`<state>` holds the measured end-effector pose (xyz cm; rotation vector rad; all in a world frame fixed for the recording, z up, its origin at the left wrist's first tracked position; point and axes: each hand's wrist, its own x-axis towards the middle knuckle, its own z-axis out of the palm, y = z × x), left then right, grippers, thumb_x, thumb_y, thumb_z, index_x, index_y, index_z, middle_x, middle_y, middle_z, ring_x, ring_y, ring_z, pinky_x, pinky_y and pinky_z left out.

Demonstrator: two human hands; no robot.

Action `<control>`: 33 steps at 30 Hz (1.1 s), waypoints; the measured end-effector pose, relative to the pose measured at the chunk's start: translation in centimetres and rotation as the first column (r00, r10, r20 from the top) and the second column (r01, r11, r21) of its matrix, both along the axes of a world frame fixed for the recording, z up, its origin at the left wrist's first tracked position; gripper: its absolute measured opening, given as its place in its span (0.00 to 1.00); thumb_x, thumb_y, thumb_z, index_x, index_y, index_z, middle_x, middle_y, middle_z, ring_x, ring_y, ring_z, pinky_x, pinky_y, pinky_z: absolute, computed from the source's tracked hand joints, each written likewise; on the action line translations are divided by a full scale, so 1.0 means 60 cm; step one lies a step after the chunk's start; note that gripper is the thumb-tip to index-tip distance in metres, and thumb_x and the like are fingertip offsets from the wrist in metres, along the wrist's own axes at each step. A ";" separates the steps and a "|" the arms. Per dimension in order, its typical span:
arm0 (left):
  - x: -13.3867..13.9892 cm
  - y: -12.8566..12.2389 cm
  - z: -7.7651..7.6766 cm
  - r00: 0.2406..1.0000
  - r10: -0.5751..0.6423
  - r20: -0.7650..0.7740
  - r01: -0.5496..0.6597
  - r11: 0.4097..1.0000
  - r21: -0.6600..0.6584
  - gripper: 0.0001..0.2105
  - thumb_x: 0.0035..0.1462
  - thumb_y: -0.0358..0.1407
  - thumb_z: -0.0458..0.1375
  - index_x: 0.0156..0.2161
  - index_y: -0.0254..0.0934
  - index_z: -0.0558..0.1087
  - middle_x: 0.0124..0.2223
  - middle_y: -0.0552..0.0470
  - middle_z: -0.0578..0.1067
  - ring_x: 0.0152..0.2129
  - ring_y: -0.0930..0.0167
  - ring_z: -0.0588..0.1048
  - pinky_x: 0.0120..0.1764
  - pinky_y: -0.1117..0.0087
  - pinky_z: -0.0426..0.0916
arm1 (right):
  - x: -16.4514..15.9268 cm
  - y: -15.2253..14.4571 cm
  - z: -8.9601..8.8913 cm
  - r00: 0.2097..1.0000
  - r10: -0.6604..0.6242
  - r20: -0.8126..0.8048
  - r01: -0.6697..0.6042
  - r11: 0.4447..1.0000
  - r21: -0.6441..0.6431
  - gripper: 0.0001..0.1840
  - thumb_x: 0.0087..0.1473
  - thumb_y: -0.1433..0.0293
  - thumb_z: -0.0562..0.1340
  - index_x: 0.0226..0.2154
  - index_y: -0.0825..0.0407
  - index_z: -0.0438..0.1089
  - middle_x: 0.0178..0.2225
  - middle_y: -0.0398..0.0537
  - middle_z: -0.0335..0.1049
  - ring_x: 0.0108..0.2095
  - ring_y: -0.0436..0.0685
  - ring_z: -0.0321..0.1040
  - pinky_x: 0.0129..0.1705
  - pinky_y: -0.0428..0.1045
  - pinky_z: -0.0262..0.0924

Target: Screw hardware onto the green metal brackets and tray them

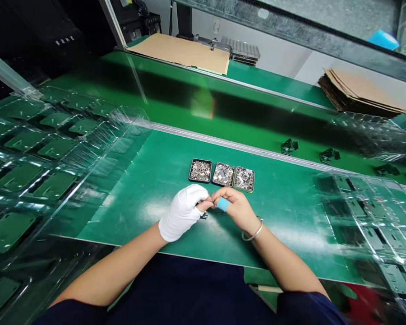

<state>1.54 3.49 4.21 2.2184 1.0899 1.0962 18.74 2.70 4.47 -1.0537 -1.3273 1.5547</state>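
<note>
Fingers (208, 204) of your gloved left hand (182, 212) and your bare right hand (235, 207) meet tip to tip just above the desk (149, 180), pinched shut on a small dark part (205, 215) that mostly hides between them; what kind of part it is cannot be told. A blue finger cot (223, 204) covers one right finger, and a bangle (253, 234) sits at that wrist.

To do this fitting well, keep both wrists low and near the desk so the pinch stays steady, and turn the part only with the fingertips. Hold it lightly: a small piece like this looks easy to drop or bend, in my judgement.

Just beyond your hands, three small trays (223, 174) stand in a row, touching side by side, each filled with shiny metal bits. To your left lie clear blister trays (37, 149) with empty pockets; to your right, another clear tray (368, 216) carries dark parts. Farther off, past a metal rail, loose black pieces (289, 146) rest on the green belt (189, 90), with cardboard sheets (358, 92) at the far edge.
</note>
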 end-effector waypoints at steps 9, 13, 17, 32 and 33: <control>-0.049 -0.011 -0.035 0.996 -0.068 -0.052 0.065 0.996 -0.065 0.22 0.53 0.49 0.57 0.49 0.38 0.67 0.48 0.41 0.72 0.47 0.60 0.71 0.49 0.58 0.67 | 0.035 -0.018 0.013 0.846 0.083 0.526 -0.309 0.881 0.358 0.05 0.57 0.73 0.54 0.31 0.50 0.64 0.31 0.43 0.67 0.32 0.51 0.64 0.36 0.47 0.60; -0.055 -0.007 -0.057 0.983 -0.142 -0.119 0.094 0.935 -0.343 0.31 0.50 0.43 0.60 0.58 0.37 0.57 0.56 0.40 0.66 0.54 0.58 0.66 0.54 0.56 0.64 | 0.040 -0.013 -0.008 0.875 -0.025 0.484 -0.200 0.891 0.408 0.05 0.57 0.73 0.55 0.31 0.51 0.64 0.31 0.44 0.67 0.33 0.52 0.65 0.37 0.48 0.61; -0.029 -0.013 -0.056 0.992 -0.092 -0.083 0.060 0.941 -0.333 0.20 0.52 0.37 0.56 0.50 0.37 0.62 0.47 0.44 0.69 0.45 0.62 0.71 0.47 0.59 0.68 | 0.026 -0.015 -0.024 0.865 -0.115 0.488 -0.202 0.811 0.549 0.04 0.56 0.73 0.56 0.31 0.50 0.65 0.35 0.47 0.67 0.39 0.55 0.64 0.43 0.52 0.60; 0.000 -0.033 -0.043 0.990 -0.050 -0.130 0.052 0.999 0.012 0.21 0.49 0.32 0.53 0.50 0.34 0.61 0.44 0.42 0.69 0.43 0.61 0.71 0.44 0.58 0.70 | 0.016 -0.026 -0.034 0.807 -0.274 0.523 -0.191 0.718 0.670 0.06 0.57 0.76 0.53 0.34 0.51 0.63 0.38 0.51 0.65 0.43 0.57 0.62 0.45 0.54 0.61; 0.001 -0.034 -0.046 0.989 -0.040 -0.144 0.045 0.999 0.031 0.21 0.49 0.32 0.53 0.50 0.34 0.61 0.44 0.42 0.69 0.43 0.61 0.71 0.44 0.58 0.70 | 0.016 -0.027 -0.036 0.793 -0.288 0.537 -0.190 0.720 0.667 0.06 0.56 0.76 0.52 0.34 0.51 0.63 0.38 0.52 0.65 0.43 0.57 0.63 0.45 0.54 0.61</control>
